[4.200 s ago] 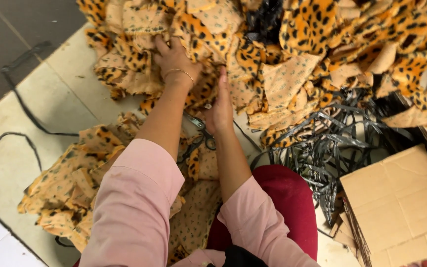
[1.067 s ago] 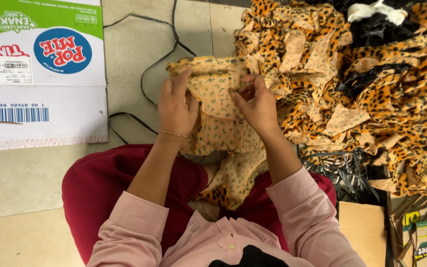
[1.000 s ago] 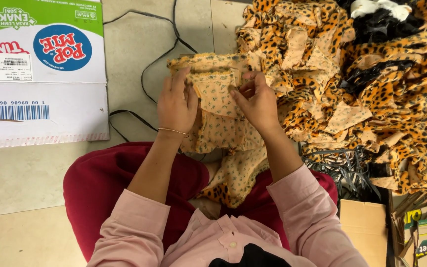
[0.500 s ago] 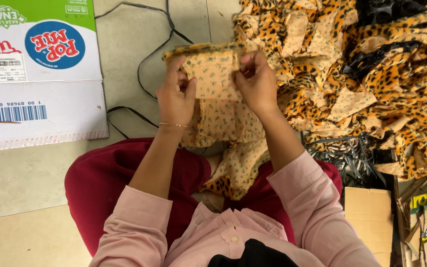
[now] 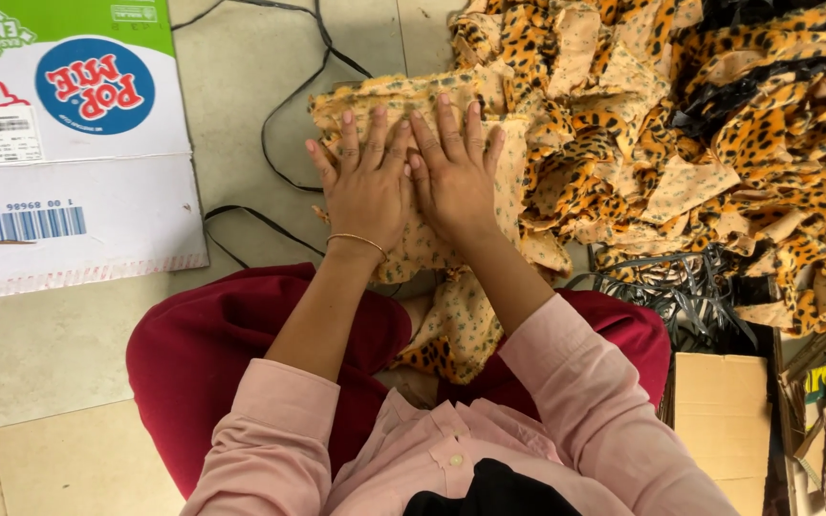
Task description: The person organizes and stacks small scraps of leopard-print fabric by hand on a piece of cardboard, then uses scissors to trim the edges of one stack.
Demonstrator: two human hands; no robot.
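Head view, looking straight down: both hands lie flat on a leopard-print fabric piece (image 5: 413,96) spread on the tiled floor (image 5: 241,86) in front of the person's knees. The left hand (image 5: 365,186) is open, palm down, fingers spread, a thin bangle at the wrist. The right hand (image 5: 456,167) is open too, pressed flat just beside it, the two touching along the inner edges. Neither hand grips anything. The fabric's pale reverse side faces up, and its lower end trails back over the dark red trousers (image 5: 241,344).

To the right, touching the fabric's edge, sits a heap of similar leopard-print pieces (image 5: 719,124). Below the heap lies a tangle of dark straps (image 5: 690,296), and beside that a brown cardboard box (image 5: 719,411). On the left is a printed carton (image 5: 69,143), with a black cable (image 5: 270,143) running over the floor between carton and fabric.

The cloth looks thin, light and limp, so it probably wrinkles and slides easily on the smooth tile. It seems best held by pinching its corners or hem, since its middle would only bunch up.
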